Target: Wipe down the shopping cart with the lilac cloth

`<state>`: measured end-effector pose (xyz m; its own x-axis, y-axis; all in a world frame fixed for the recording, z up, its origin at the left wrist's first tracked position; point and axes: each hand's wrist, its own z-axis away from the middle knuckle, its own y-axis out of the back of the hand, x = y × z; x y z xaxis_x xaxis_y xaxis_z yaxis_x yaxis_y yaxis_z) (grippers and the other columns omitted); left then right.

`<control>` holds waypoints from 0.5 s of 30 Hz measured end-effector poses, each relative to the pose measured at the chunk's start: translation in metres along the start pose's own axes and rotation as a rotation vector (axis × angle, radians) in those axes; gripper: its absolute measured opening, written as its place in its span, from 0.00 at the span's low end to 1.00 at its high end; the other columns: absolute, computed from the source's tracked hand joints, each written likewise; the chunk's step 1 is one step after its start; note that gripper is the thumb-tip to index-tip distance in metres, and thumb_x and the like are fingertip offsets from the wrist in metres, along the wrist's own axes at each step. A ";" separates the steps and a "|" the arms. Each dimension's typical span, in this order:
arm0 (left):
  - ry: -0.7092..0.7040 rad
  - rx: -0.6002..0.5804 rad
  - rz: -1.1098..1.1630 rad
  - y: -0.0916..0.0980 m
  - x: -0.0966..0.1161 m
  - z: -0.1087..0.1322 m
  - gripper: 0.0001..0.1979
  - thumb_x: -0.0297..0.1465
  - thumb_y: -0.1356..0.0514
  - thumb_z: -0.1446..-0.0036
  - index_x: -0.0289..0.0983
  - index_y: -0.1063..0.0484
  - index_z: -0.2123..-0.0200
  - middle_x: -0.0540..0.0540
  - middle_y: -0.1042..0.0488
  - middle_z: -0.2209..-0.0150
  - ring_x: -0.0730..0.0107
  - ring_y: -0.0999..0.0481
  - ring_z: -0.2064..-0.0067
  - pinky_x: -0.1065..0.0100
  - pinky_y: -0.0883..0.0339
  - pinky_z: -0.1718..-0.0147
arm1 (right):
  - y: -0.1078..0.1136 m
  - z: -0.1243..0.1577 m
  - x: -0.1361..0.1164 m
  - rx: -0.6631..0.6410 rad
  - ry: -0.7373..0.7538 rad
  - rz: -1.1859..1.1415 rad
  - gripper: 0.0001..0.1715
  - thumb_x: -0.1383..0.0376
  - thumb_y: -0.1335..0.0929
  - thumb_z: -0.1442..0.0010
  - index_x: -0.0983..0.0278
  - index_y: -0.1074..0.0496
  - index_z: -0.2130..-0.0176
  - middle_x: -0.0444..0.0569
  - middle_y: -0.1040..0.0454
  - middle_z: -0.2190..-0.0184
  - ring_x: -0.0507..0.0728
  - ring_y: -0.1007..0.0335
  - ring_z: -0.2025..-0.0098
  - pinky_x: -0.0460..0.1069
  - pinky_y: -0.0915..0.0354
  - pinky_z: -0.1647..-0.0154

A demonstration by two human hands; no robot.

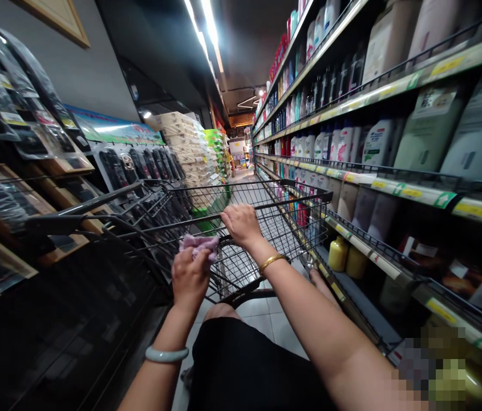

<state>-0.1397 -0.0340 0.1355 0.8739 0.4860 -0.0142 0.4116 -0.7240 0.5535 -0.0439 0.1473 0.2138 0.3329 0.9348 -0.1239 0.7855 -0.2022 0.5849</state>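
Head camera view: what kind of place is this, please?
Most likely a supermarket aisle. The right hand grips the rim of a wire shopping cart, the left hand holds a pink cloth, and price-tagged shelves carry bottles.

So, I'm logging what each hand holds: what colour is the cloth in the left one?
Pale pink-lilac cloth, bunched in the left hand; head view.

Right shelves [395, 182]: stocked with bottles [377, 142]
Left rack [18, 171]: hung with dark packaged goods
Aisle end: stacked packs [185, 142]
Floor [266, 319]: pale tiles
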 end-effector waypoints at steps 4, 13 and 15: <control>0.021 0.103 0.079 0.015 -0.005 -0.011 0.13 0.30 0.37 0.44 0.43 0.20 0.55 0.40 0.28 0.53 0.54 0.31 0.52 0.58 0.36 0.50 | 0.001 -0.001 0.001 -0.021 0.012 0.014 0.25 0.51 0.45 0.25 0.60 0.27 0.58 0.49 0.22 0.59 0.58 0.34 0.55 0.53 0.50 0.52; 0.115 0.255 -0.005 0.057 -0.053 -0.042 0.14 0.36 0.35 0.42 0.43 0.21 0.52 0.38 0.30 0.50 0.50 0.32 0.48 0.55 0.36 0.45 | 0.007 -0.008 -0.012 -0.078 -0.098 0.047 0.29 0.52 0.45 0.25 0.63 0.23 0.61 0.53 0.21 0.59 0.59 0.32 0.54 0.54 0.49 0.52; 0.114 0.187 -0.010 0.048 -0.052 -0.027 0.15 0.33 0.35 0.43 0.44 0.20 0.52 0.39 0.30 0.51 0.51 0.32 0.50 0.56 0.35 0.47 | 0.009 -0.016 -0.031 -0.053 -0.106 0.059 0.29 0.52 0.43 0.26 0.64 0.22 0.60 0.55 0.21 0.55 0.61 0.32 0.50 0.55 0.48 0.49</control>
<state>-0.1724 -0.0810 0.1850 0.8389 0.5382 0.0811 0.4702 -0.7917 0.3900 -0.0554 0.1210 0.2356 0.4334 0.8849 -0.1708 0.7349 -0.2373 0.6352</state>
